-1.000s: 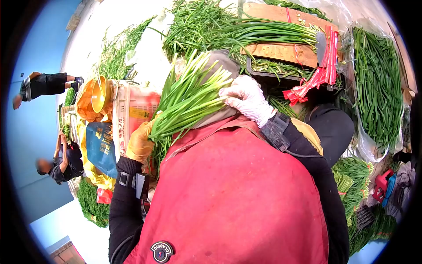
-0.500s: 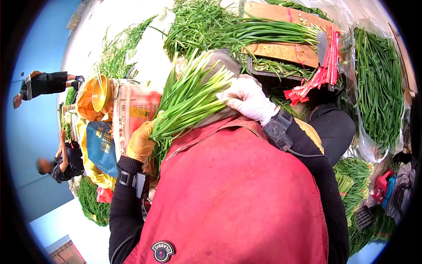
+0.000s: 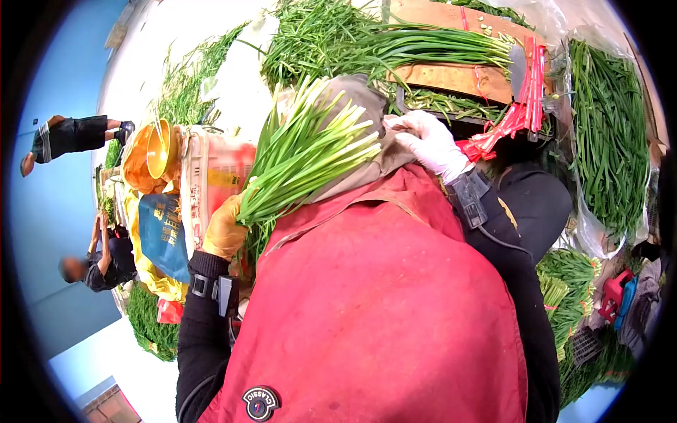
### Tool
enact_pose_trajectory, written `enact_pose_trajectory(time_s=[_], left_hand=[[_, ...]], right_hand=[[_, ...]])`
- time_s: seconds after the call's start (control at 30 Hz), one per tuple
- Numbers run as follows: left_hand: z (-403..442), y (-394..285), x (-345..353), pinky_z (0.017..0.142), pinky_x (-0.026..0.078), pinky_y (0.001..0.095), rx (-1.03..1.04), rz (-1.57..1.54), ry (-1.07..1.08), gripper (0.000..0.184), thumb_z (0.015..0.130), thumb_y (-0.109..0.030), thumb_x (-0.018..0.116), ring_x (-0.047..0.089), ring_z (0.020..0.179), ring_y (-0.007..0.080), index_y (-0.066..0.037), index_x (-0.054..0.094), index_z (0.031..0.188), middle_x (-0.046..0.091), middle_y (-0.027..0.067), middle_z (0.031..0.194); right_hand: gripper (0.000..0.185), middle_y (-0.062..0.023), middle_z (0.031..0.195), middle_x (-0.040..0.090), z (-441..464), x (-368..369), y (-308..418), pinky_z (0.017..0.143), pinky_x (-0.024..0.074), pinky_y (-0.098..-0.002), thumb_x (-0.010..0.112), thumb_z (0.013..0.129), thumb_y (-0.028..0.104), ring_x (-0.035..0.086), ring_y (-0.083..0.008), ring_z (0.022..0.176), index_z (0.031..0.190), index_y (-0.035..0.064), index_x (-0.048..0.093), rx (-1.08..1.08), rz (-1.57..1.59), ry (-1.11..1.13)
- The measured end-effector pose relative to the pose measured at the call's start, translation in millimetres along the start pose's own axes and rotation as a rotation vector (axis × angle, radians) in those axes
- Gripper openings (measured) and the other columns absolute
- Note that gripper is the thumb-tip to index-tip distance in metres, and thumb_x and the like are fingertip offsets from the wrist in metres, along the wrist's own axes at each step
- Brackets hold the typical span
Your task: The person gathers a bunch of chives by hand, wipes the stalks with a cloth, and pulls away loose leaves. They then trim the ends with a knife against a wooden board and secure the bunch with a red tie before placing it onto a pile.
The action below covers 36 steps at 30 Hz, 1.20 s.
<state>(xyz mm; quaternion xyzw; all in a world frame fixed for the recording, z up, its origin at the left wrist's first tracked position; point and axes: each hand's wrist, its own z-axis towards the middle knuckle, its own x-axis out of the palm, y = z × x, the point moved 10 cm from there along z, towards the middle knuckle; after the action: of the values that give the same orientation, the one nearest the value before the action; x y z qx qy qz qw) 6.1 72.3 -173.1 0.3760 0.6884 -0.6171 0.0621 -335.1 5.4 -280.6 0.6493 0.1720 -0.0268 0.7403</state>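
In the head view, the only 1 I had, the left grip, in a yellow-orange glove, was closed round the lower left part of a bunch of green stalks; the bunch slanted up from there, above the red apron and over a grey cloth, its pale ends fanned unevenly toward the right grip; whether the cloth bore any of its weight I could not tell.

The right grip, in a white glove, stood just beside those pale ends, at the cloth's edge, fingers bent toward the thumb; I could not tell whether it pinched the cloth, a loose bit or nothing.

My main worry was the bunch's hold; with 1 grip on it and the pale ends loose, I judged that stalks could slide out of line or drop, the cause being a slack or off-centre grasp; squeezing harder could have bruised the leaves instead.

I judged 2 more risks; if the right grip had the cloth, a tug could upset the stalks above it; and red strips hung near that wrist beside what looked like a knife blade, so a careless reach could snag them or meet the edge.
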Motion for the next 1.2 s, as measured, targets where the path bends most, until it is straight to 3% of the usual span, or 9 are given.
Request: enact_pose_trajectory(time_s=[0.1, 0.13, 0.17, 0.27, 0.37, 0.5, 0.73, 0.93, 1.2], left_hand=[[0, 6, 1, 0.094, 0.045, 0.0294, -0.043, -0.022, 0.027, 0.056, 0.074, 0.020, 0.061, 0.060, 0.106, 0.0197, -0.003, 0.060, 0.126, 0.065, 0.0081, 0.115], [0, 11, 2, 0.094, 0.045, 0.0298, -0.057, -0.055, 0.037, 0.058, 0.073, 0.021, 0.060, 0.059, 0.107, 0.0207, -0.003, 0.060, 0.126, 0.065, 0.0083, 0.116], [1, 13, 3, 0.095, 0.045, 0.0301, -0.082, -0.061, 0.053, 0.060, 0.071, 0.023, 0.059, 0.059, 0.107, 0.0215, -0.003, 0.060, 0.126, 0.065, 0.0083, 0.116], [-1, 9, 1, 0.094, 0.045, 0.0307, -0.082, -0.034, 0.062, 0.066, 0.067, 0.025, 0.054, 0.060, 0.107, 0.0229, -0.003, 0.060, 0.126, 0.065, 0.0083, 0.116], [-3, 0, 0, 0.093, 0.045, 0.0307, 0.032, 0.009, 0.024, 0.067, 0.064, 0.026, 0.053, 0.060, 0.106, 0.0227, -0.003, 0.061, 0.124, 0.066, 0.0086, 0.115], [4, 15, 1, 0.090, 0.047, 0.0306, 0.046, -0.100, 0.057, 0.059, 0.069, 0.025, 0.053, 0.062, 0.103, 0.0222, -0.003, 0.063, 0.120, 0.067, 0.0086, 0.113], [6, 0, 1, 0.087, 0.048, 0.0273, -0.002, -0.142, 0.009, 0.035, 0.086, 0.015, 0.056, 0.062, 0.096, 0.0163, -0.003, 0.065, 0.114, 0.069, 0.0076, 0.107], [0, 46, 1, 0.089, 0.047, 0.0282, -0.189, -0.360, -0.012, 0.041, 0.080, 0.021, 0.057, 0.062, 0.098, 0.0174, -0.001, 0.065, 0.114, 0.068, 0.0076, 0.108], [-1, 16, 1, 0.092, 0.046, 0.0294, 0.024, -0.082, -0.013, 0.052, 0.072, 0.026, 0.052, 0.062, 0.102, 0.0167, -0.002, 0.065, 0.115, 0.069, 0.0066, 0.110]], right_hand=[[0.043, -0.0187, 0.092, 0.065, 11, 27, 52, 0.081, 0.0501, -0.0394, 0.068, 0.082, 0.034, 0.064, -0.0333, 0.091, 0.112, 0.0040, 0.065, -0.079, -0.063, 0.068], [0.045, -0.0189, 0.090, 0.066, 12, 36, 48, 0.078, 0.0496, -0.0411, 0.067, 0.082, 0.040, 0.064, -0.0347, 0.089, 0.111, 0.0067, 0.065, 0.037, -0.290, 0.093], [0.040, -0.0178, 0.088, 0.066, 13, 52, 27, 0.076, 0.0499, -0.0415, 0.066, 0.082, 0.042, 0.064, -0.0336, 0.088, 0.104, 0.0082, 0.066, 0.139, -0.079, 0.118], [0.023, -0.0167, 0.088, 0.067, 20, 46, -20, 0.075, 0.0519, -0.0375, 0.067, 0.085, 0.027, 0.066, -0.0277, 0.085, 0.096, 0.0059, 0.068, 0.172, -0.135, -0.036], [0.017, -0.0037, 0.102, 0.069, 7, 35, -7, 0.085, 0.0506, -0.0284, 0.060, 0.091, 0.006, 0.063, -0.0138, 0.091, 0.107, 0.0014, 0.065, 0.307, 0.634, -0.094], [0.021, -0.0068, 0.109, 0.067, 17, 32, 25, 0.090, 0.0483, -0.0270, 0.063, 0.092, 0.006, 0.061, -0.0119, 0.098, 0.112, -0.0013, 0.062, 0.184, 0.702, -0.036], [0.021, -0.0036, 0.090, 0.064, 14, 42, 5, 0.079, 0.0508, -0.0247, 0.069, 0.079, -0.005, 0.061, -0.0115, 0.083, 0.095, 0.0029, 0.058, 0.293, 0.868, -0.174], [0.035, -0.0079, 0.103, 0.064, 10, 46, 17, 0.083, 0.0531, -0.0267, 0.066, 0.081, -0.006, 0.063, -0.0154, 0.090, 0.114, -0.0011, 0.056, 0.322, 0.983, -0.116], [0.023, -0.0049, 0.099, 0.063, -4, 48, -3, 0.077, 0.0507, -0.0245, 0.071, 0.080, -0.004, 0.061, -0.0130, 0.088, 0.098, 0.0032, 0.060, 0.390, 1.023, -0.199]])
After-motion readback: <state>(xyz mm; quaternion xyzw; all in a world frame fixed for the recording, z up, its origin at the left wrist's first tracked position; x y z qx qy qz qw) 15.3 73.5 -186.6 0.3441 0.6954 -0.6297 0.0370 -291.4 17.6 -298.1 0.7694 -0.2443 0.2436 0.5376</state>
